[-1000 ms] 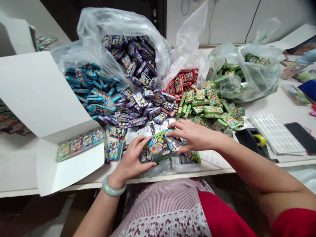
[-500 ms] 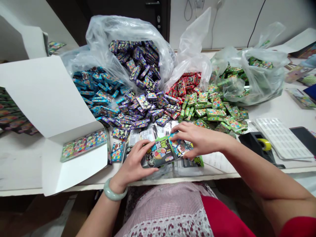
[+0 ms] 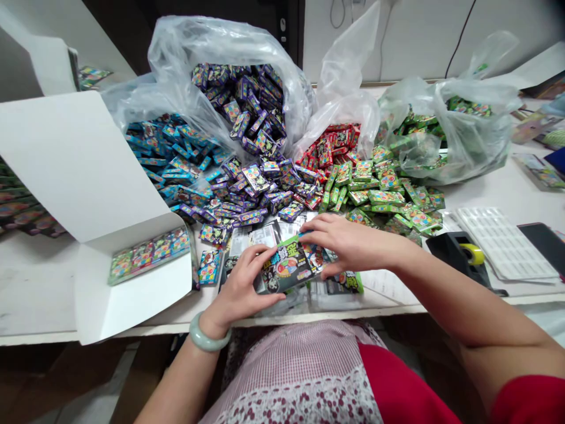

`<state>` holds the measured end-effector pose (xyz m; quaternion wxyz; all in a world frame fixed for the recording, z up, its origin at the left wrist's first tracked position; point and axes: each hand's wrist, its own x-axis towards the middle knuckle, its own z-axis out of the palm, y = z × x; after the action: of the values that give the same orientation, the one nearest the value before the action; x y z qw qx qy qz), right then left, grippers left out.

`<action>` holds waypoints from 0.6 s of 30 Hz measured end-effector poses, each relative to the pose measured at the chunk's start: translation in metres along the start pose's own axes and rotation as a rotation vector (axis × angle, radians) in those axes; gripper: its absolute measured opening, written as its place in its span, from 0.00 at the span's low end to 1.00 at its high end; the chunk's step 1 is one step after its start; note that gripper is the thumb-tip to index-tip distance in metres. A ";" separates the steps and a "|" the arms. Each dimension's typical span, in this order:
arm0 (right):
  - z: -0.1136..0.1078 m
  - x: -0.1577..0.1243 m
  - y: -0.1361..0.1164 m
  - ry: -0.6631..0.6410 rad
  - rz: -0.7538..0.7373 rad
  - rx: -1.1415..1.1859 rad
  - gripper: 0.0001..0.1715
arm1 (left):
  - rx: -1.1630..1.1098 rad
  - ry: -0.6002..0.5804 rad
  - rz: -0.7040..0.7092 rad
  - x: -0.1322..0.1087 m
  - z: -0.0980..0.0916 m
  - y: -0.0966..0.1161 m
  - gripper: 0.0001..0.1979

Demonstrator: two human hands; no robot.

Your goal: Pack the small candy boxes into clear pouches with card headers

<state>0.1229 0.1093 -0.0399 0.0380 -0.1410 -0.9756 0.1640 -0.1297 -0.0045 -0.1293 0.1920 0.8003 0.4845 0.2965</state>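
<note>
My left hand (image 3: 241, 288) grips the left end of a dark printed packet (image 3: 286, 270) just above the table's front edge. My right hand (image 3: 348, 242) pinches the packet's right end, where a small blue box pokes out under the fingers. Under the packet lie flat clear and printed sleeves (image 3: 260, 237). Behind them are heaps of small boxes: blue (image 3: 172, 156), purple (image 3: 251, 176), red (image 3: 329, 147) and green (image 3: 384, 197).
An open white carton (image 3: 132, 294) at the left holds a row of finished packets (image 3: 150, 256). Clear plastic bags (image 3: 212, 53) spill the boxes. A black tape dispenser (image 3: 459, 256), white sticker sheets (image 3: 503, 241) and a phone (image 3: 545, 241) lie at the right.
Both hands stay on the packet, shifting their fingers slightly along it. The view has wobbled a little; nothing else on the table has moved.
</note>
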 end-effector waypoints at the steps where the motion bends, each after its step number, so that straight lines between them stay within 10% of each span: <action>1: 0.005 0.002 0.000 0.019 0.001 0.038 0.41 | -0.005 0.008 -0.007 0.001 0.002 0.000 0.42; 5: 0.026 0.005 -0.003 0.219 0.071 0.219 0.50 | 0.036 0.096 -0.053 0.000 0.007 0.002 0.42; 13: 0.061 0.005 -0.021 0.448 0.414 0.753 0.21 | 0.147 0.255 -0.107 0.003 0.003 0.019 0.45; 18: 0.046 0.009 -0.020 0.716 0.361 0.916 0.20 | -0.320 0.354 -0.278 0.012 0.013 0.036 0.30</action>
<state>0.1032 0.0798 -0.0759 0.3922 -0.3201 -0.6929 0.5135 -0.0929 -0.0109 -0.1141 0.2669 0.6213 0.5629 0.4753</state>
